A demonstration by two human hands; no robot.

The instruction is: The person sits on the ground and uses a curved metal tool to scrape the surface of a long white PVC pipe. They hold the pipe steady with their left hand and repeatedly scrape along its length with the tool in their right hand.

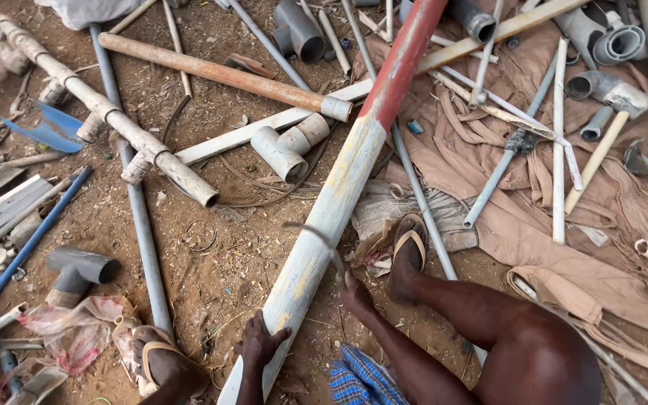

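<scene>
A long, wide pipe [339, 187], pale grey with a red far end, lies slanted over the dirt from my lap toward the top of the view. My left hand [260, 345] grips its near end from the left side. My right hand [355, 294], just right of the pipe, is closed on a thin, dark, motion-blurred blade [316, 238] like a saw blade, which lies across the pipe's top. My right foot in a sandal [408, 255] rests beside the pipe. My left foot in a sandal [160, 364] is at the lower left.
Many loose pipes cover the ground: a rusty-brown pipe [211, 71], a jointed dirty white pipe [106, 112], a blue rod [31, 240], a grey elbow [76, 270] and a white tee fitting [286, 146]. A brown cloth [504, 217] with thin pipes and a hammer [609, 127] lies to the right.
</scene>
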